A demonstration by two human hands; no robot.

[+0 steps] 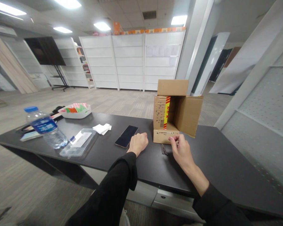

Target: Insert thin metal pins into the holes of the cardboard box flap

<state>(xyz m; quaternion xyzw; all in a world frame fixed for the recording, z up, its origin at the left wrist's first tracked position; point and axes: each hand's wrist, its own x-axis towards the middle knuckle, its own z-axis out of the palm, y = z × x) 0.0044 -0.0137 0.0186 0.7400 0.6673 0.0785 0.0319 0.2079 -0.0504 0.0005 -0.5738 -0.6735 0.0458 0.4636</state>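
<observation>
My left hand (138,143) rests on the desk as a loose fist beside a dark phone (126,136); nothing shows in it. In front of the cardboard box (182,116), my right hand (181,147) pinches thumb and fingers together near the low front flap (160,136). What the pinch holds, if anything, is too small to make out. A row of small holes or studs runs along that flap, and dark and shiny dots cover the box's left panel. Several thin dark metal rods (164,149), like nails or screws, lie on the desk between my hands.
To the left stand a water bottle (46,127), a clear plastic case (81,142) and folded white tissue (102,128). A white tray (76,113) with colourful packets sits at the back left. The desk (214,163) meets a perforated partition (266,110) on the right.
</observation>
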